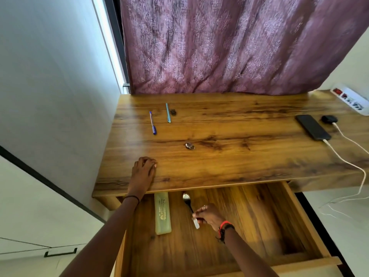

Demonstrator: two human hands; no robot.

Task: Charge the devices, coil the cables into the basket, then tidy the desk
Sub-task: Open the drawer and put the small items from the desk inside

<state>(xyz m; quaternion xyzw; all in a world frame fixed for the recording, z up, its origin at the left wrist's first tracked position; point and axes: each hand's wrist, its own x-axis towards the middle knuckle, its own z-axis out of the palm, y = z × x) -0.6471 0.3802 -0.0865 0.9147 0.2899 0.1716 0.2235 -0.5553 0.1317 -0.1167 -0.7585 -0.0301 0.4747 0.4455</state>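
The wooden desk [229,162] has its drawer [303,214] pulled out below the front edge. My right hand [209,215] is inside the drawer, closed on the handle of a metal spoon [187,199] whose bowl points toward the desk. My left hand [143,170] rests flat on the desk's front left part, holding nothing. A black phone [312,126] lies at the right with a white cable [343,156] plugged in. A black earbuds case [329,118] beside it has a second white cable. No basket is in view.
A pale green case [163,213] lies in the drawer's left side. Two pens [153,122] [168,112], a small dark object [173,112] and a small padlock [189,145] lie on the desk. A white power strip [353,100] sits far right. A purple curtain [229,47] hangs behind.
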